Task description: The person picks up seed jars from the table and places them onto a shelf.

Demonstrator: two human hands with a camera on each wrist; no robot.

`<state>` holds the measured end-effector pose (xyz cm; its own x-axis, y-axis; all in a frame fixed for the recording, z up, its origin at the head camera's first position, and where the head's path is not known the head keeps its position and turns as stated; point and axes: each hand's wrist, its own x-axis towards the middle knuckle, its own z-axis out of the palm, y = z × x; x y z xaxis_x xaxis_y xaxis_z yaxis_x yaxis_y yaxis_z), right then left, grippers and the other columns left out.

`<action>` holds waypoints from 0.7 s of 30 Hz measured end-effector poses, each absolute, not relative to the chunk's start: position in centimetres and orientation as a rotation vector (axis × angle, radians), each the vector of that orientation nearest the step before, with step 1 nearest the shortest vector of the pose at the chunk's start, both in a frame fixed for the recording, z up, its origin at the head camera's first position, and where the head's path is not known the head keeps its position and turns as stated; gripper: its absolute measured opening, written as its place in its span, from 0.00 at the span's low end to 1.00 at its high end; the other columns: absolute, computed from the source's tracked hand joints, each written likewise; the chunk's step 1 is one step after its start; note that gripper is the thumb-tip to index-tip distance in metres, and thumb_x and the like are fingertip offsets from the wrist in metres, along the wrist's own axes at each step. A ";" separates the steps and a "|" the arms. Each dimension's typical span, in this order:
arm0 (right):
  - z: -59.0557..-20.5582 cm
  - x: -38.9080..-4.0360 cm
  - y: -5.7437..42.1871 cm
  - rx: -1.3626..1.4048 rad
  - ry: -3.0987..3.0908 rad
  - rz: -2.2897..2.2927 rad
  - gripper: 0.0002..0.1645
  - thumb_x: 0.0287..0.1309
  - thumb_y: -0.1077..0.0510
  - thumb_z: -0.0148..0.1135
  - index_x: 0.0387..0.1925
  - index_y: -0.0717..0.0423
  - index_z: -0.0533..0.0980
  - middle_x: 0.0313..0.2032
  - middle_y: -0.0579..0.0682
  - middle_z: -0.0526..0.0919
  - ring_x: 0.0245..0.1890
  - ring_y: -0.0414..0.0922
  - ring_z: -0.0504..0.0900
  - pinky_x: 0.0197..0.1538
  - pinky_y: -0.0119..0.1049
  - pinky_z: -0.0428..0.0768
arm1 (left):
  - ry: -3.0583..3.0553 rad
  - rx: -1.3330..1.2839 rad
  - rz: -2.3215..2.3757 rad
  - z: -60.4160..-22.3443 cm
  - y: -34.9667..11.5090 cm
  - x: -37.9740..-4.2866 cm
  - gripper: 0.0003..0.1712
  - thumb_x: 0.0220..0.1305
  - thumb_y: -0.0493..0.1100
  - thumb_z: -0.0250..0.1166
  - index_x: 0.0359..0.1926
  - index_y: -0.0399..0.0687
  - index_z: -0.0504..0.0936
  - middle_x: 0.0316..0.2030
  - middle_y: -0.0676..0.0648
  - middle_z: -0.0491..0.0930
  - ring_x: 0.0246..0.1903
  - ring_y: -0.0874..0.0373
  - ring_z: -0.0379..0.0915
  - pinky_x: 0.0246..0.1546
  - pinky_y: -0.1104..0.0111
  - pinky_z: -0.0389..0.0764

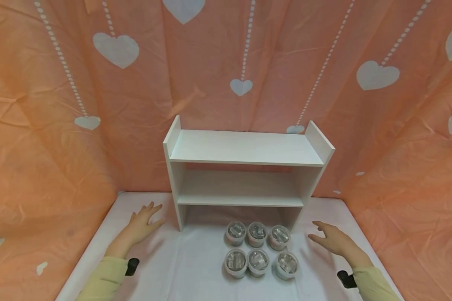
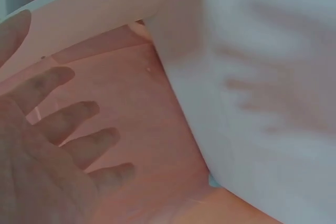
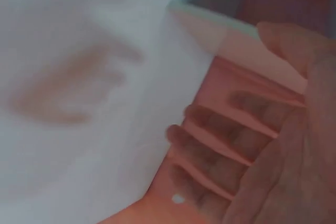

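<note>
My left hand hovers over the table at the left of a white shelf, fingers spread and holding nothing. On the other side, my right hand is held above the table, its fingers apart and also without anything in them. Several small round tubs with clear lids and silvery contents stand in two rows in front of the shelf, nearer the right hand. In the left wrist view the palm and spread fingers show beside the shelf's side panel. The right wrist view shows loosely bent fingers near the other panel.
The shelf has a top board and a middle board between two side panels. White cloth covers the table. Orange sheets with white hearts hang behind it and along both sides.
</note>
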<state>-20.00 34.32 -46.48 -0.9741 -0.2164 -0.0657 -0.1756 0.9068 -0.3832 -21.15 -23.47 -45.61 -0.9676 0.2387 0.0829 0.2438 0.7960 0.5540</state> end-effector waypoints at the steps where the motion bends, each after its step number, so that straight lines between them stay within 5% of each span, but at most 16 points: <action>1: -46.4 -19.9 34.2 -0.292 2.951 -0.627 0.37 0.60 0.43 0.62 0.58 0.69 0.70 0.45 0.67 0.79 0.45 0.63 0.79 0.45 0.60 0.77 | -2.954 -0.406 -0.948 -45.5 -23.5 -21.1 0.33 0.68 0.50 0.59 0.65 0.31 0.66 0.65 0.23 0.55 0.63 0.24 0.46 0.58 0.28 0.43; 10: -44.8 -18.9 33.6 -0.326 2.750 -1.010 0.20 0.66 0.52 0.56 0.45 0.67 0.77 0.42 0.58 0.82 0.43 0.59 0.80 0.43 0.51 0.80 | -2.800 -0.458 -1.149 -44.3 -22.7 -22.0 0.32 0.70 0.50 0.57 0.66 0.33 0.66 0.64 0.30 0.63 0.63 0.33 0.55 0.61 0.39 0.60; 21: -44.5 -18.2 32.1 -0.339 2.349 -1.307 0.25 0.72 0.53 0.47 0.56 0.72 0.70 0.49 0.63 0.78 0.53 0.67 0.73 0.52 0.59 0.76 | -2.587 -0.419 -1.479 -42.0 -21.5 -22.8 0.31 0.71 0.42 0.56 0.68 0.30 0.60 0.65 0.31 0.62 0.62 0.34 0.61 0.60 0.42 0.65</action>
<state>-18.19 32.13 -44.55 -0.8783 -0.4091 -0.2474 -0.0054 0.5259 -0.8505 -22.78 -21.48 -42.01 -0.9527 0.1737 0.2492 0.3029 0.4803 0.8232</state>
